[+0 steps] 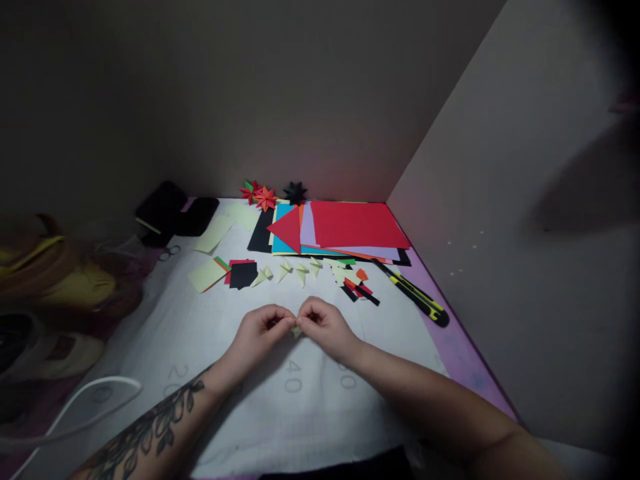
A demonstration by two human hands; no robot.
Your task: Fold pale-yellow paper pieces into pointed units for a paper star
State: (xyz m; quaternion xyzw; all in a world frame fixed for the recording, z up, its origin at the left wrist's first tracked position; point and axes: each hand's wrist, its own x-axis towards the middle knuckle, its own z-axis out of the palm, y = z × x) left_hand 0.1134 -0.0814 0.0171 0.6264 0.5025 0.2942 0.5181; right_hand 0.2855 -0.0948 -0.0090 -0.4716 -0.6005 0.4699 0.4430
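Note:
My left hand (267, 327) and my right hand (325, 325) meet over the middle of the white sheet, fingertips pinched together on a small pale yellow folded paper piece (297, 331). Most of that piece is hidden by the fingers. Just beyond my hands lies a row of several pale yellow folded pieces (301, 273). Left of the row are a stack of black squares (243, 275) and a stack of pale yellow squares (207, 275). Small coloured scraps (357, 280) lie to the right of the row.
Red sheets (357, 225) top a pile of coloured paper at the back. Behind it stand an orange paper star (265, 198) and a black one (295, 193). A yellow and black cutter (417, 297) lies right. A white cable (100, 383) curves at the left.

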